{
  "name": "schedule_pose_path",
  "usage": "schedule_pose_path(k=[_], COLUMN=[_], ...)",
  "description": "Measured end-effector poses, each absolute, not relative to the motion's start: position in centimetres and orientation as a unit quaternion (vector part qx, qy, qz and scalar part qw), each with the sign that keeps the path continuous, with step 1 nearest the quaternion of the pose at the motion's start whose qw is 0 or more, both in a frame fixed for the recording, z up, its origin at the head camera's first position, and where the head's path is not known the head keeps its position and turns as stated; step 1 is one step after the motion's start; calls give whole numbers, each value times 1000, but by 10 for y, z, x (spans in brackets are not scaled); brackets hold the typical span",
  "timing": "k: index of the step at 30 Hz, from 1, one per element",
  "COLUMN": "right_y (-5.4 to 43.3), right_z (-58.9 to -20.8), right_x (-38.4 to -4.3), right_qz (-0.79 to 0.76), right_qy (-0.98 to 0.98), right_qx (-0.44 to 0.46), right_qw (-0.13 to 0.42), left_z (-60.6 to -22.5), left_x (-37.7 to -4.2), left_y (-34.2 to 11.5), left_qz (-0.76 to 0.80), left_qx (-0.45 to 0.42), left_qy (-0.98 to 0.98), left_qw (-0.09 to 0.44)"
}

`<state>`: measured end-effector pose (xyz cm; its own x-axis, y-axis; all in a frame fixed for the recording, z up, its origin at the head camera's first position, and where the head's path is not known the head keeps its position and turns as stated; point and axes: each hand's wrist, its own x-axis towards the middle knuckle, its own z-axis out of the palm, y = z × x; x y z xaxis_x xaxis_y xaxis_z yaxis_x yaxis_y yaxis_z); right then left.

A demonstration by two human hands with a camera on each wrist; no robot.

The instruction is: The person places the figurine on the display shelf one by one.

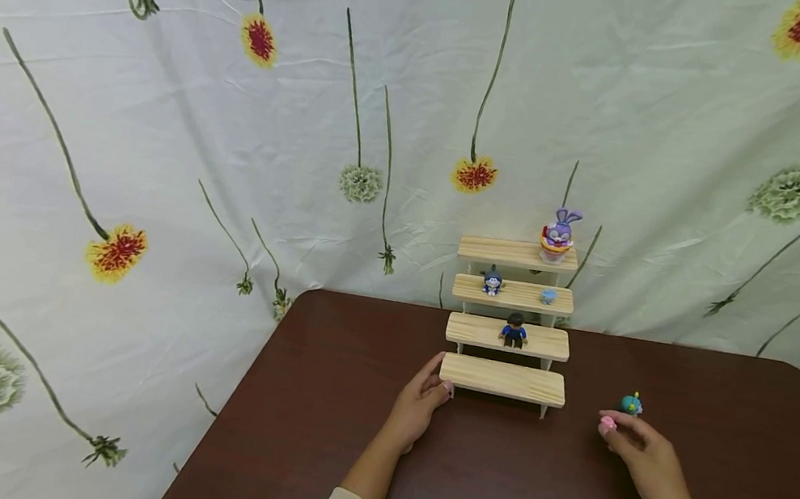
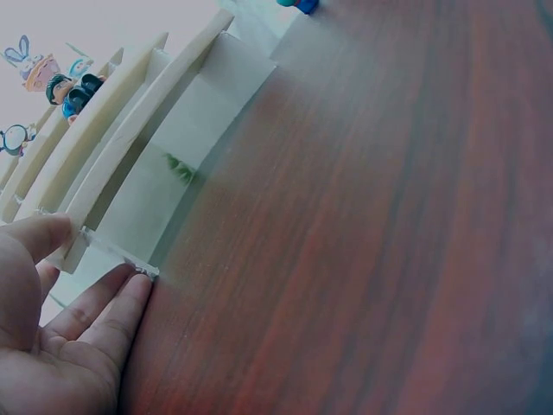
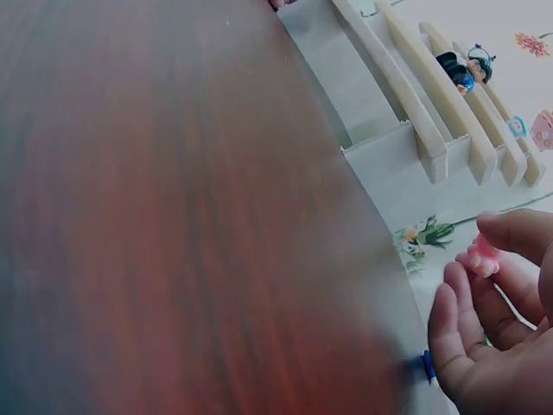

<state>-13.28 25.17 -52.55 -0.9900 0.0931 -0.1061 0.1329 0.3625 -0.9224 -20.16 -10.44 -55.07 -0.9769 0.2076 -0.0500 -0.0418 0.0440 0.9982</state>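
Observation:
A wooden stepped display shelf [image 1: 503, 379] stands on the table, small toy figures on its upper steps. My left hand [image 1: 415, 406] grips the left end of its lowest step; in the left wrist view the thumb [image 2: 47, 233] is at the board's end and the other fingers are by the clear leg. To the right of the shelf, my right hand [image 1: 648, 463] pinches a small pink toy [image 3: 482, 258] between thumb and fingertips, above the table. Just beyond that hand sits a teal toy figure [image 1: 631, 404].
A purple rabbit figure [image 1: 558, 235] tops the shelf. Below it are a dark-blue figure [image 1: 492, 281] and a small light-blue toy [image 1: 548, 296], then a black-haired doll [image 1: 513, 331]. The brown table [image 1: 325, 404] meets a flowered cloth [image 1: 295, 133] behind.

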Motion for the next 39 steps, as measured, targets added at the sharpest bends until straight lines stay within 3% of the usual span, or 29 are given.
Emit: schedule_pose_path(k=[22,29,39], right_y=[241,238,233], right_z=[-524,-513,-501], right_x=[-146,-150,-162], right_qz=[-632,-605,-543], right_qy=[770,793,833], right_qx=[-55,-44,-34], right_qw=[-63,-59,-102], left_z=[-548,-548,-548], left_x=[-200,-200,-200], left_y=[-105,-105,-103], left_qz=[688,687,688], left_qx=[60,56,51], left_qy=[717,719,717], left_qw=[90,89,94])
